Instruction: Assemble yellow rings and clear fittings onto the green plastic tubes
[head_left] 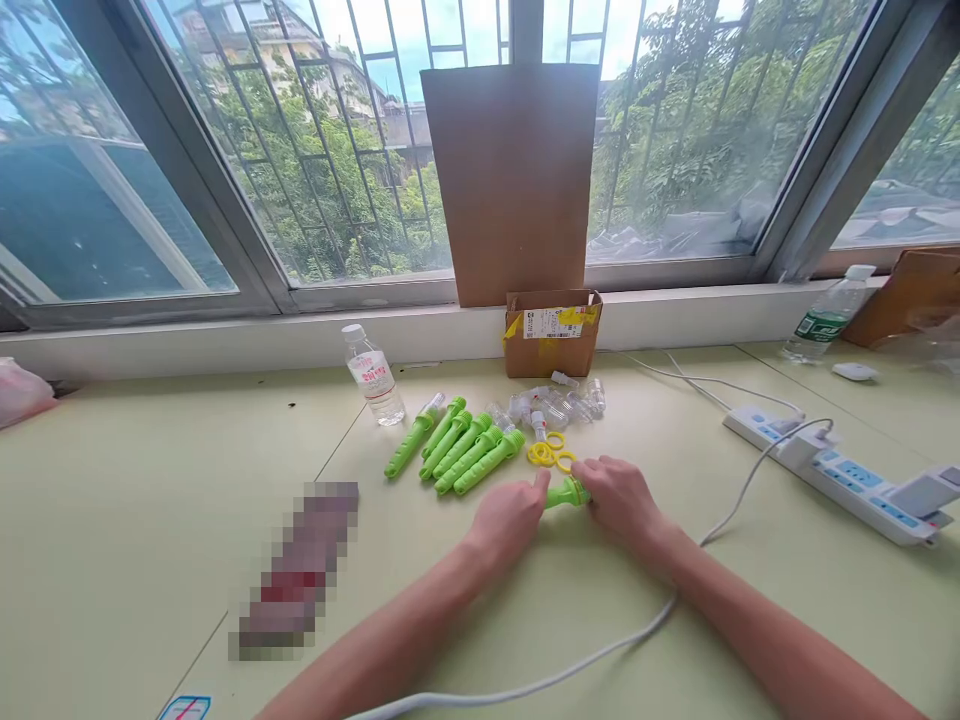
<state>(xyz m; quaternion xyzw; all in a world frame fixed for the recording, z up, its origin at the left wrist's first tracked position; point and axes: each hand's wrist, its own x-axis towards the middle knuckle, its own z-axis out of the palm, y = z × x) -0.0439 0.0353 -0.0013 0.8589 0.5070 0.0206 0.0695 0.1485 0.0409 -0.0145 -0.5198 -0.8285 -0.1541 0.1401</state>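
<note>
The left hand (510,515) is closed on one end of a green tube (559,495); the right hand (619,500) pinches the opposite end between thumb and fingers. The green tube lies between the hands, just above the table (150,500). A yellowish band seems to show near its right end; the fingers cover too much to confirm a seated ring.

Step in hand, as judged: two-handed work at the wider end of the tube. The next move calls for a steady left grip, with the right fingertips applying pressure in line with the tube.

Just beyond the hands lie loose yellow rings (541,456), with clear plastic parts (556,408) behind them. A row of green tubes (463,447) lies to the left, near an upright water bottle (375,375). A cardboard box (551,352) stands at the rear.

Obstruction: a white cable (643,634) from the power strip (847,472) passes beneath the right forearm and could snag. The pixelated object (300,570) at left cannot be identified; it is well clear of both hands.
</note>
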